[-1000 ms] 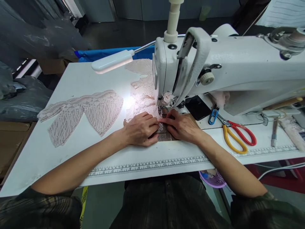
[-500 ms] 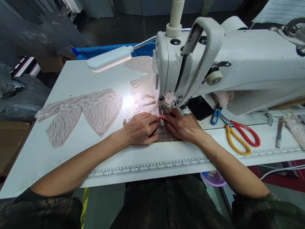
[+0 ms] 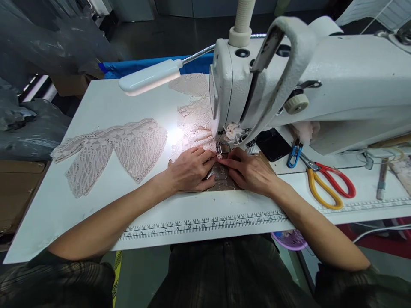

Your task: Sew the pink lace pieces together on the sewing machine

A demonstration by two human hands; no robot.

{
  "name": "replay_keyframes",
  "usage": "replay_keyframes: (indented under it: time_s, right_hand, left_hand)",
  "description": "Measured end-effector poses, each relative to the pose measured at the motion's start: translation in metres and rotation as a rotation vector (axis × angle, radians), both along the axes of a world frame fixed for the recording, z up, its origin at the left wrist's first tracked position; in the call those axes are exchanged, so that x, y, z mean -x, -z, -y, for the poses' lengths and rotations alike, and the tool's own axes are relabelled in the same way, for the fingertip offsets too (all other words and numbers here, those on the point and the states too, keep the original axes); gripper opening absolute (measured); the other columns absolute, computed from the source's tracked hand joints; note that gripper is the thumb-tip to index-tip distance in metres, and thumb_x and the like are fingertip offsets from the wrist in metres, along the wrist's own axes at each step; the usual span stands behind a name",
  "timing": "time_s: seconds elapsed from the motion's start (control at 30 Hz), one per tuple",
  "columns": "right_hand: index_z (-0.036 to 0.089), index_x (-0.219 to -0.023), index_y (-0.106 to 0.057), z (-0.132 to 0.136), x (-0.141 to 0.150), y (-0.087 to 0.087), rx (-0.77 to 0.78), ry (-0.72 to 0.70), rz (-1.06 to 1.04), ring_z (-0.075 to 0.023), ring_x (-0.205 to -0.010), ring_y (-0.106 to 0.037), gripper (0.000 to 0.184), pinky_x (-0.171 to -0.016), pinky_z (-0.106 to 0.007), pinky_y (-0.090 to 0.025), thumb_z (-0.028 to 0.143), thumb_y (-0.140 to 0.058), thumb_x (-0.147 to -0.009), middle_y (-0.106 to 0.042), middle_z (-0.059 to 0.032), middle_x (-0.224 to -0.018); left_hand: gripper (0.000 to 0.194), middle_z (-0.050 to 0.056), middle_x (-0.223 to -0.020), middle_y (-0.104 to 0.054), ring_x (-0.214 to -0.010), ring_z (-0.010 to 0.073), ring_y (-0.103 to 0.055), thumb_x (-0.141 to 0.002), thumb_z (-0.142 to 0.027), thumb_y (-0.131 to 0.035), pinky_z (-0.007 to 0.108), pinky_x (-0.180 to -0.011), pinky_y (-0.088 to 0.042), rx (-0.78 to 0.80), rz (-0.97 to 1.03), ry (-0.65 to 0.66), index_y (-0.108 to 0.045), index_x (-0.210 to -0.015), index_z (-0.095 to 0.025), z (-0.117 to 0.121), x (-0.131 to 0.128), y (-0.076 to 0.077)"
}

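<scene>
A pale pink lace piece (image 3: 195,132) lies gathered at the presser foot (image 3: 223,148) of a white sewing machine (image 3: 272,81). Just in front of the foot, my left hand (image 3: 192,170) rests on the near end of the lace with fingers curled and pressed together on it. My right hand (image 3: 252,172) is closed at the right of the foot, its index fingertip and thumb at the edge of the lace, close to the left fingertips. Part of the lace is hidden under my left hand. Beneath both hands shows a brownish, clear-covered plate (image 3: 223,182).
Cut lace pieces (image 3: 138,149) lie left on the white table (image 3: 96,218). A lamp (image 3: 150,77) hangs over it. Right of my hands are a black phone (image 3: 272,144), blue thread snips (image 3: 294,155) and scissors with red and yellow handles (image 3: 326,188). A printed ruler (image 3: 205,225) runs along the front edge.
The whole view has shifted slightly, so the machine and table sit a little further right. Both hands keep nearly the same place at the presser foot, with the left fingers moved slightly.
</scene>
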State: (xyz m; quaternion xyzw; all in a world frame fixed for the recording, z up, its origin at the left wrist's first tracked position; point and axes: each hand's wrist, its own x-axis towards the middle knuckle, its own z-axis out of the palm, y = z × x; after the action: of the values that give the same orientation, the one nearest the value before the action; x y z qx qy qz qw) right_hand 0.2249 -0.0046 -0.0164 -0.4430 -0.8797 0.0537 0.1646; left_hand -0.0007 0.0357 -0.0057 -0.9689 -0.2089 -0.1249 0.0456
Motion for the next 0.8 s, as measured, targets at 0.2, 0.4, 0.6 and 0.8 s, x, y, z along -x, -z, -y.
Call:
replay_keyframes:
  time_s: [0.2,0.4,0.6,0.8]
  right_hand:
    - [0.019,-0.126,-0.066,0.0,0.005,-0.002,0.004,0.022,0.03,-0.0201,-0.084,-0.06,0.038,-0.073,-0.032,-0.052,0.018,-0.047,-0.093,-0.062,-0.0138,-0.11]
    - [0.018,-0.128,-0.064,-0.002,0.011,-0.006,0.051,0.081,0.079,-0.0213,-0.084,-0.061,0.039,-0.07,-0.031,-0.051,0.018,-0.045,-0.093,-0.063,-0.0146,-0.111]
    - [0.015,-0.125,-0.065,-0.003,0.009,-0.004,0.095,0.071,-0.041,-0.0199,-0.082,-0.062,0.038,-0.076,-0.032,-0.051,0.02,-0.045,-0.093,-0.062,-0.0152,-0.114]
    - [0.014,-0.102,-0.071,-0.007,-0.011,-0.01,0.273,0.162,-0.278,-0.0161,-0.063,-0.057,0.034,-0.064,-0.029,-0.047,0.035,-0.045,-0.095,-0.065,-0.0078,-0.081]
  left_hand:
    - [0.04,0.018,-0.117,-0.062,-0.099,0.0273,-0.062,-0.091,-0.035,-0.048,0.043,-0.091,-0.052,0.019,-0.032,-0.023,-0.064,-0.114,-0.006,-0.001,0.0,-0.001]
    - [0.044,0.018,-0.116,-0.062,-0.103,0.0286,-0.06,-0.091,-0.039,-0.047,0.043,-0.094,-0.05,0.036,-0.041,-0.032,-0.064,-0.114,-0.005,-0.007,0.0,0.0]
    - [0.044,0.016,-0.118,-0.061,-0.102,0.0269,-0.06,-0.09,-0.041,-0.052,0.042,-0.096,-0.049,0.045,-0.012,-0.053,-0.065,-0.114,-0.007,-0.01,-0.001,0.001]
    - [0.047,0.016,-0.116,-0.061,-0.099,0.0263,-0.059,-0.091,-0.044,-0.052,0.041,-0.091,-0.051,0.049,-0.001,-0.062,-0.064,-0.116,-0.006,-0.012,0.001,0.0]
